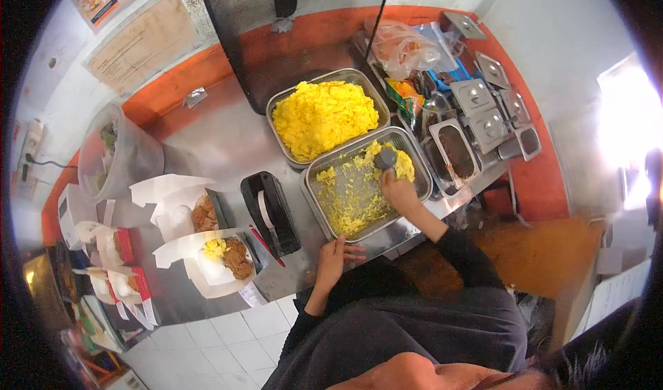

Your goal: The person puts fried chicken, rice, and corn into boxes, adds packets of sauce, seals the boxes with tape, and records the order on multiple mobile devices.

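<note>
My right hand [399,190] grips a dark grey scoop [385,159], whose round head is in yellow scrambled egg [405,170]. This egg is heaped in the right part of the nearer perforated metal pan [311,195], with loose crumbs over its bottom. My left hand [334,260] is at this pan's near-left corner, thumb against the rim and fingers apart. Behind stands a second metal pan [270,118], piled high with scrambled egg [326,118]. To the left, an open paper box [197,284] contains rice, a little egg and a brown piece of food, probably fried chicken [237,259].
Another open paper box [171,219] with rice and chicken stands behind. A black tape dispenser [269,214] and red pen [267,246] lie between boxes and pans. Smaller red-sided boxes [127,284] and a clear plastic tub [121,151] are left. Lidded steel containers [472,97] stand right.
</note>
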`<state>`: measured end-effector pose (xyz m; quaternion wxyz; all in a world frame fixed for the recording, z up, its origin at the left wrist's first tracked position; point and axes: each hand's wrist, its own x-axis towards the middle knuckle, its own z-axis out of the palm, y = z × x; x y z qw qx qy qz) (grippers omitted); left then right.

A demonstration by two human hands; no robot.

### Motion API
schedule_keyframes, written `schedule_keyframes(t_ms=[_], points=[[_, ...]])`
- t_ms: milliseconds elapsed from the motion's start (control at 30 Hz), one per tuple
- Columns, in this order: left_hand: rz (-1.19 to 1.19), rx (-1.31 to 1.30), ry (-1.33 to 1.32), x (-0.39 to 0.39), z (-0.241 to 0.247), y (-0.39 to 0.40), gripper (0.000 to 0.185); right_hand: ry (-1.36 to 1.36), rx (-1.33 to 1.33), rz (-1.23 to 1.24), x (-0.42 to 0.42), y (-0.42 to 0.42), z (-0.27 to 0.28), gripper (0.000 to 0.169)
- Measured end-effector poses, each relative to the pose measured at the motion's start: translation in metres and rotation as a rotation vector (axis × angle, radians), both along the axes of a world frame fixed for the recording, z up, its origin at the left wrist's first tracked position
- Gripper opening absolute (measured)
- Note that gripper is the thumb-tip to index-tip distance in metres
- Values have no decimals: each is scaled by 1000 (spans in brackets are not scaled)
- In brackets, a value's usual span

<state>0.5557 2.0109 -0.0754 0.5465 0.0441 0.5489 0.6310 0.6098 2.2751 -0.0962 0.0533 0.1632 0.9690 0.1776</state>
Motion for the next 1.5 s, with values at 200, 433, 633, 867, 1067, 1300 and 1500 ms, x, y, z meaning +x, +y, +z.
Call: schedule_keyframes(t_ms=[200, 433, 633, 867, 1067, 1300, 1500], points=[[-3, -51, -28, 0, -1, -1, 49, 223, -350, 183, 20, -21, 16, 39], [-30, -2, 117, -1, -3, -13, 38, 175, -394, 487, 12, -57, 38, 42], [-25, 3, 161, 3, 0, -8, 32, -55, -360, -3, -2, -29, 25, 37], [59, 11, 73, 9, -1, -10, 35, 60, -239, -57, -11, 2, 40, 38], [47, -43, 151, 5, 12, -7, 36, -137, -534, 282, 20, -76, 28, 48], [229, -16, 152, 20, -1, -6, 35, -103, -769, 712, 18, -59, 72, 36], [269, -88, 174, 22, 5, -2, 35, -294, -1168, 569, -19, -9, 45, 22]])
